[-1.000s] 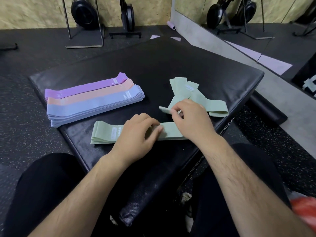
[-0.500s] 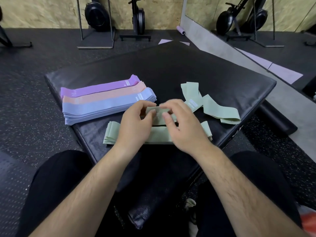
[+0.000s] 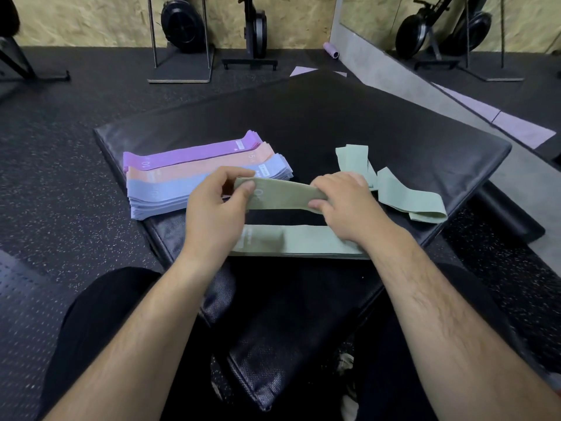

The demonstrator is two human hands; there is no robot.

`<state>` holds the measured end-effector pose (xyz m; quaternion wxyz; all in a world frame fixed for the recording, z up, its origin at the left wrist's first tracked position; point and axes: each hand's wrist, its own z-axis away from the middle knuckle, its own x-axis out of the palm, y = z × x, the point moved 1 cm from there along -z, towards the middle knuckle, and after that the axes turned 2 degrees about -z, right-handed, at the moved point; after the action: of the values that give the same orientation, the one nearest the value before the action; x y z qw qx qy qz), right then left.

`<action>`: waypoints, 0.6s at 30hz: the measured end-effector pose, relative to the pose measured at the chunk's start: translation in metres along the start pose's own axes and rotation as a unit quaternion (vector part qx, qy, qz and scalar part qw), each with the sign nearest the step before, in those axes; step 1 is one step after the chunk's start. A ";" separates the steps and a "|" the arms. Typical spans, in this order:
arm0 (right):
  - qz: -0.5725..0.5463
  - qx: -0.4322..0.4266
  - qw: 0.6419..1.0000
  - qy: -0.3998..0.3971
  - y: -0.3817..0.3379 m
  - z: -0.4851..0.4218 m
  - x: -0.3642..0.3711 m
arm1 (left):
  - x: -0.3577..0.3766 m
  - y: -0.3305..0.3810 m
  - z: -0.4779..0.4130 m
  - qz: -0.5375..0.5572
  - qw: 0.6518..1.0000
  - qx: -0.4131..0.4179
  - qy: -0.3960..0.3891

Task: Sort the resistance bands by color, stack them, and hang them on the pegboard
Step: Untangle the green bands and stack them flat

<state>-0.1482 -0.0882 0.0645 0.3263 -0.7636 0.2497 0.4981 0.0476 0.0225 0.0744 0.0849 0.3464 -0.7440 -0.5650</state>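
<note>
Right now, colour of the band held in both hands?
The band is pale green, head view.

On the mat point(image 3: 334, 123) the sorted stacks point(image 3: 182, 177) lie left, loose bands point(image 3: 406, 196) right, a flat pile point(image 3: 303, 241) nearest, before the held band point(image 3: 282, 196).

This is a gym. The floor point(image 3: 60, 208) is black speckled rubber, the kind laid under training gear. Two machines point(image 3: 182, 22) with black flywheels stand on metal frames against a chipboard wall point(image 3: 91, 19). To the right a big mirror point(image 3: 531, 22) reaches almost to the floor and reflects more flywheel machines. A purple foam roller point(image 3: 331, 50) lies at its foot, and a corner of a purple mat point(image 3: 303, 70) shows nearby. In front sits a black padded block point(image 3: 334, 117), with bands point(image 3: 197, 168) stacked on it by colour.
</note>
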 end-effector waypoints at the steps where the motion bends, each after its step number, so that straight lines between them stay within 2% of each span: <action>1: 0.012 0.017 1.000 0.001 0.005 0.000 -0.003 | -0.004 -0.003 -0.003 0.011 1.000 -0.007 0.007; 6: 0.059 0.097 0.993 0.036 0.035 0.010 -0.019 | -0.020 -0.017 -0.016 0.107 0.992 -0.063 0.032; 10: 0.069 0.128 0.987 0.070 0.051 0.021 -0.032 | -0.027 -0.024 -0.021 0.153 0.984 -0.086 0.029; 13: -0.036 0.142 0.984 0.103 0.051 0.031 -0.041 | -0.026 -0.022 -0.019 0.167 0.982 -0.078 0.030; 15: -0.150 0.160 0.968 0.122 0.050 0.040 -0.048 | -0.026 -0.021 -0.017 0.173 0.981 -0.075 0.035; 18: -0.238 0.173 0.947 0.130 0.050 0.054 -0.054 | -0.029 -0.020 -0.014 0.172 0.982 -0.067 0.033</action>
<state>-0.2363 -0.0784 0.0859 0.5272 -0.7906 0.1838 0.2512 0.0851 0.0264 0.0687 0.2282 0.2256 -0.7495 -0.5790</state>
